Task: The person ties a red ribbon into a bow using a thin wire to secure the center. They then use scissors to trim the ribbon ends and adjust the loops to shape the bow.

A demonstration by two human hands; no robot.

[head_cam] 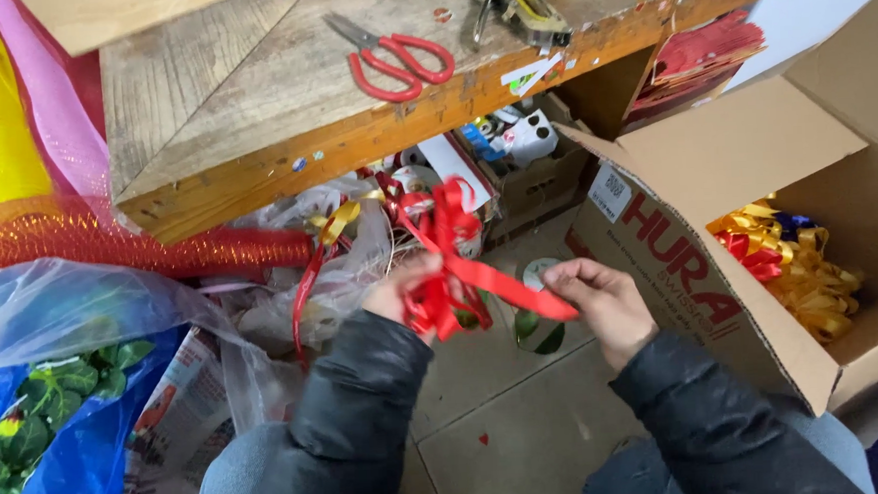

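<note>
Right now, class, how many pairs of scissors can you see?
1: red-handled scissors lie on the wooden workbench, above the hands. Others may be hidden in clutter.

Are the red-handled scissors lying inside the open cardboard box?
No, the red-handled scissors lie on the worn wooden workbench, while the open cardboard box holds only red, gold and blue ribbon bows.

An open brown cardboard box (pixel 758 220) stands on the floor at the right, its side printed in red letters with a small white label (pixel 610 190) at the upper corner. A smaller brown carton (pixel 536 187) sits under the desk (pixel 251 96). At the left lie clear and blue plastic bags (pixel 72 316) and printed wrappers (pixel 182 411).
</note>
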